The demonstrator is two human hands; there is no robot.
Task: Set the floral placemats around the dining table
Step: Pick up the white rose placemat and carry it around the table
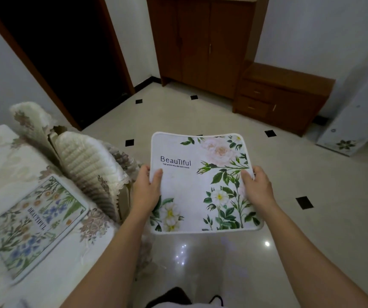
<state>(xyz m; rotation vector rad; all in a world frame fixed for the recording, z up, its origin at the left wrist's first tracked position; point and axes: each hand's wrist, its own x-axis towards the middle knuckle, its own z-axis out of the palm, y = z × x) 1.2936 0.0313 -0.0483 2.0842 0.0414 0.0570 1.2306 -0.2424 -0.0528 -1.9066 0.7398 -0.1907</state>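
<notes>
White cloth, printed with roses and green leaves — holding this placemat (pixel 200 190) flat over the tiled floor (pixel 278 218), left hand (pixel 145 192) and right hand (pixel 258 187) gripping opposite side edges, fingers (pixel 143 172) clamped on it; standing beside the tabletop (pixel 1 156), another floral placemat (pixel 36 225) lying there.

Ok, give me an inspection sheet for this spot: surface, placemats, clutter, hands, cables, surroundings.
Surface: dining table, cream floral tablecloth, at left.
Job's things: blue-flowered placemat lies on the table; rose placemat held above the floor.
Clutter: nothing seen.
Grippers: left hand and right hand each grip a side edge of the rose placemat.
Cables: nothing seen.
Surroundings: covered chairs, wooden cabinet, drawer unit, dark doorway, tiled floor.
</notes>
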